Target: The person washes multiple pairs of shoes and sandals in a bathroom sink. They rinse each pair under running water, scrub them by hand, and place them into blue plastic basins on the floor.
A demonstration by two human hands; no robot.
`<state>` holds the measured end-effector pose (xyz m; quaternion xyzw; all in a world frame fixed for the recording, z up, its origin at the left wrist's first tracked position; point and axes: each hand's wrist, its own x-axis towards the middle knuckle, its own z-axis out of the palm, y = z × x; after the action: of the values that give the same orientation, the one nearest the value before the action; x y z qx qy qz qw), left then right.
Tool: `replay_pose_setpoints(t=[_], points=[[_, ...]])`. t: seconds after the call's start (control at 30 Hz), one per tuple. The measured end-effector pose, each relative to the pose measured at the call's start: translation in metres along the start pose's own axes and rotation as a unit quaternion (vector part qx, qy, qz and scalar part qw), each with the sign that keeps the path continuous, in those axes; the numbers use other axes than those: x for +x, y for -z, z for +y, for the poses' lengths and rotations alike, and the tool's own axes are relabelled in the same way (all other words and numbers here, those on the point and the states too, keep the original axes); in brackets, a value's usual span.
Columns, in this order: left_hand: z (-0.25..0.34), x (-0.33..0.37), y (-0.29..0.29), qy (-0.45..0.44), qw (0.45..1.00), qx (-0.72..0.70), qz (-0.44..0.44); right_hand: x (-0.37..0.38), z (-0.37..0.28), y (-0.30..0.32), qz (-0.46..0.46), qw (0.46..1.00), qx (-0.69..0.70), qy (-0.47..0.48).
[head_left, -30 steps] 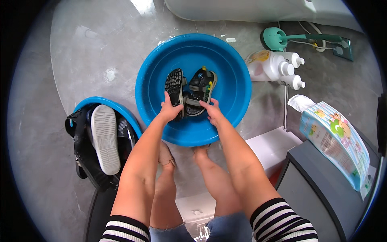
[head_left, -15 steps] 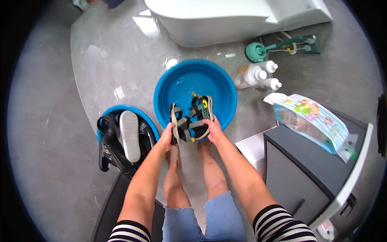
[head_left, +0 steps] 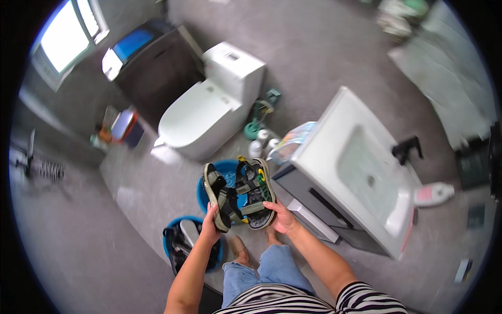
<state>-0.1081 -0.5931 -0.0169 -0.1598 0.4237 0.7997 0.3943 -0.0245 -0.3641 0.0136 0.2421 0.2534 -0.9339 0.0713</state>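
A pair of black and grey sandals hangs in front of me, one in each hand, above a blue basin (head_left: 200,194) with water in it. My left hand (head_left: 209,226) is closed on the edge of the left sandal (head_left: 213,183), which is tilted on its side. My right hand (head_left: 283,217) grips the right sandal (head_left: 254,194) near its heel, thumb on top. That sandal turns its straps and footbed up and has yellow and green details. Both sandals cover much of the basin.
At my lower left stands another blue basin (head_left: 219,258) holding dark shoes and one pale-soled shoe (head_left: 189,232). A white toilet (head_left: 196,118) is ahead, with several white bottles (head_left: 256,149) beside it. On the right is a sink cabinet (head_left: 334,206) with a white washbasin (head_left: 361,136).
Both hands have raised the sandals out of the water basin and closer to me. My view has tilted up, so the whole toilet, the sink and a window now show.
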Motion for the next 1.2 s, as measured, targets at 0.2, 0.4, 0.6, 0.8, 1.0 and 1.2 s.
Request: replay_pose_setpoints(t=[0.2, 0.4, 0.6, 0.8, 1.0, 1.2], points=[[0.001, -0.023, -0.178, 0.013, 0.981, 0.057, -0.182, -0.122, -0.102, -0.018, -0.02, 0.986, 0.069, 0.149], [-0.078, 0.007, -0.353, -0.036, 0.946, 0.263, -0.184, -0.223, -0.206, 0.109, 0.082, 0.947, -0.003, 0.312], [-0.206, 0.083, -0.455, -0.173, 0.775, 0.604, -0.07, -0.291, -0.264, 0.246, 0.421, 0.599, -0.612, 0.301], [-0.296, 0.103, -0.495, -0.089, 0.629, 0.77, 0.052, -0.308, -0.282, 0.313, 0.357, 0.395, -0.809, 0.249], [-0.318, 0.119, -0.485, -0.149, 0.477, 0.866, 0.02, -0.286, -0.286, 0.331, 0.295, 0.436, -0.841, 0.124], [-0.334, 0.145, -0.476, -0.136, 0.501, 0.855, 0.02, -0.268, -0.282, 0.338, 0.27, 0.415, -0.865, 0.077]])
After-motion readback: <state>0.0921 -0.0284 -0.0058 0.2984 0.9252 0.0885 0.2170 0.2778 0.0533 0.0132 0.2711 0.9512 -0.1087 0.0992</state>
